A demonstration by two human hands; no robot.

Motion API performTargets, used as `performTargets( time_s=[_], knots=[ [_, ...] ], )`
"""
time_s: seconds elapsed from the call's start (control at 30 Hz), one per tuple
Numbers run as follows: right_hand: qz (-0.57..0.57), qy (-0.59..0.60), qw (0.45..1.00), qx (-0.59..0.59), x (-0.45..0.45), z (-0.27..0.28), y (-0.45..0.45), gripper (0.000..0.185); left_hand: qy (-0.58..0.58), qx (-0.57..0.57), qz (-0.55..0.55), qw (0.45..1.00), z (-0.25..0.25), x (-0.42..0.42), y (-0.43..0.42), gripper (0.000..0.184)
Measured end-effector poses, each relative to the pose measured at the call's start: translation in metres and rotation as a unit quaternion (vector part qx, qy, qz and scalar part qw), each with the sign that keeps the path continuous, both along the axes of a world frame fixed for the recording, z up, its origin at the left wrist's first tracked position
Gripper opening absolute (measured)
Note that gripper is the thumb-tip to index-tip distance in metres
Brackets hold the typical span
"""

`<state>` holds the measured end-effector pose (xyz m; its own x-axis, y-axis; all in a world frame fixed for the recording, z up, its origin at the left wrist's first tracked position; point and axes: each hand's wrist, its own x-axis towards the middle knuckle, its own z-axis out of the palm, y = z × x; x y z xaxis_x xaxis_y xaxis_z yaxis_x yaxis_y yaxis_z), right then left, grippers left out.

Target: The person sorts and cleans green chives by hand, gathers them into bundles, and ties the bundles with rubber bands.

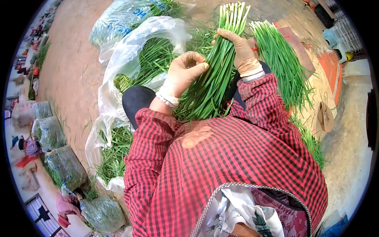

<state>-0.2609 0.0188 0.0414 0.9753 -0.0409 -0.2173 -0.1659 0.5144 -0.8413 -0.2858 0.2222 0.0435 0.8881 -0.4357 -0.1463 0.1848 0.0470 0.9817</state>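
My right hand [241,54], in a pale glove, is wrapped round a bunch of garlic chives [213,79]. The white stem ends point up and away, while the long green leaves hang down over my lap. My left hand [184,73], also gloved, is at the left edge of this bunch. Its thumb and fingertips come together in a pinch by the leaves; what lies between them is too small to make out. To the right of my right hand lies another bunch of garlic chives [281,63], white ends aligned.
An opened clear plastic bag [114,87] with loose greens stands at my left, and a tied bag [118,23] lies behind it. Several filled bags [65,166] line the far left, near other people. A stool [337,43] and crate [347,33] stand at right.
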Motion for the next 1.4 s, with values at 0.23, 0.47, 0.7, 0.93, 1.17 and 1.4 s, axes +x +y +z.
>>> performTargets(
  time_s=[0.23, 0.47, 0.7, 0.93, 1.17, 1.4],
  knots=[
    [-0.014, -0.028, 0.999, -0.028, 0.003, -0.01, 0.003, 0.024, -0.078, 0.087, -0.022, 0.993, -0.008, 0.001, -0.007, 0.027],
    [-0.02, 0.006, 0.999, -0.029, -0.001, -0.007, 0.003, 0.03, -0.047, 0.073, 0.04, 0.995, -0.011, 0.001, -0.007, 0.018],
    [-0.015, 0.001, 0.999, -0.032, -0.001, -0.008, 0.011, 0.029, -0.114, 0.106, 0.061, 0.986, 0.007, -0.006, -0.019, 0.021],
    [0.016, 0.002, 1.0, -0.024, -0.003, -0.009, 0.008, 0.025, -0.144, 0.183, -0.009, 0.972, 0.0, -0.006, -0.024, 0.024],
    [0.023, -0.037, 0.999, 0.006, -0.011, -0.001, 0.009, 0.038, 0.195, -0.156, -0.087, 0.965, 0.012, -0.001, -0.004, 0.016],
    [0.092, -0.012, 0.995, -0.018, -0.011, -0.007, 0.008, 0.05, 0.208, -0.21, -0.11, 0.949, 0.004, -0.006, 0.001, 0.019]
  ],
)
